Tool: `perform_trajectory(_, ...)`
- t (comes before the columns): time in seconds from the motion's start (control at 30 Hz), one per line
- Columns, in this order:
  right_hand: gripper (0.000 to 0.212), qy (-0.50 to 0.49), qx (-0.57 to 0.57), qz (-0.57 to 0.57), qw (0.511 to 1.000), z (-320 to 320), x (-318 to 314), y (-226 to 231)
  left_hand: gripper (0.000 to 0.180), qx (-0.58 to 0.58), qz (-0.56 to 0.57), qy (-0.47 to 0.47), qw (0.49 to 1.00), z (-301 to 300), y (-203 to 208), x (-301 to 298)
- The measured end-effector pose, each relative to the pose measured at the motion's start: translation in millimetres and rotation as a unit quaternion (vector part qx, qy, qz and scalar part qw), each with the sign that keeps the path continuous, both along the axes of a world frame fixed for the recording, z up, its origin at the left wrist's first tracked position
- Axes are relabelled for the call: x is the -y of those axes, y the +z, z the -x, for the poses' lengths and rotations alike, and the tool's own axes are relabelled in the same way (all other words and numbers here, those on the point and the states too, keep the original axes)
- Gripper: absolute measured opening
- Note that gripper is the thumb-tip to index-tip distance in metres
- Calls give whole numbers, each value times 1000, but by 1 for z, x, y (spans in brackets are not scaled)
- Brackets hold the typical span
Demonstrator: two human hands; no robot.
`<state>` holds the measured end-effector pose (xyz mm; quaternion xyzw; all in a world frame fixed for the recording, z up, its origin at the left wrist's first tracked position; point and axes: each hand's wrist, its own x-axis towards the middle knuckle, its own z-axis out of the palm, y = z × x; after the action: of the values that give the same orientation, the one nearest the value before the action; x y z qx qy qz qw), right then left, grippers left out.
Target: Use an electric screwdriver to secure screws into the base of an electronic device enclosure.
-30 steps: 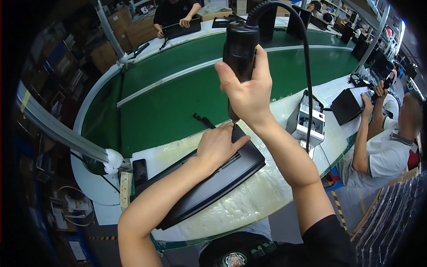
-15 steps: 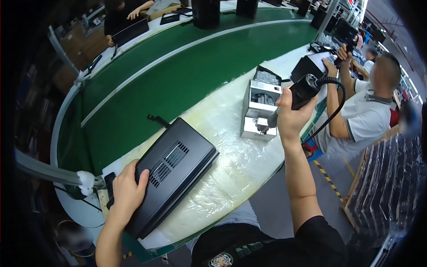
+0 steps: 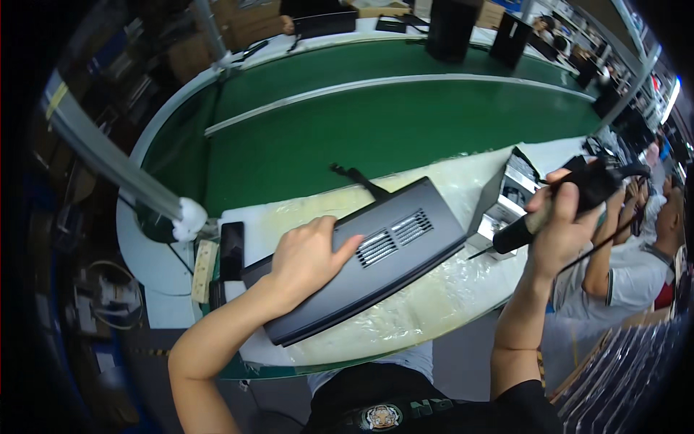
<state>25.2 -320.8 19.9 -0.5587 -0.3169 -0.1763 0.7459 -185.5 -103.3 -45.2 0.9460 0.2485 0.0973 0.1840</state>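
Worker's L hand lies palm-down, thumb spread from the fingers, gripping nothing; R hand is wrapped round a black power driver. Beyond both hands runs a green belt; under them is the film-covered worktop. The dark case lies flat beneath L hand & extends to its right, w/ vents just past the thumb. A metal box, prob. a screw feeder, stands just left of R hand. Driver's nose slants down & left; its thin bit points into the gap b/w box & case, apparently clear of the case. Can't tell if a screw is on the tip.

Step in hand, as judged: bringing driver over from box to case while L hand steadies it. Next move would call for tipping driver upright over the case & lining up the bit, L hand pressing so nothing slides.

Vs. 0.5 s ago: driver's nose was at the box, L hand back toward the case's left end; now bit's aimed caseward & L hand sits by the vents. View swung too, so the case's changed slant may be partly camera.
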Motion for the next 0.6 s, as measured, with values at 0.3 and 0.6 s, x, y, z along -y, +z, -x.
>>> perform_trajectory(0.3, 53, 202, 85, -83, 972, 86, -130, 51, 53, 9, 0, -11, 1000, 1, -8, -10)
perform_trajectory(0.6, 38, 298, 105, -70, 946, 102, -172, 25, 59, 29, 9, -42, 999, 6, -12, -13)
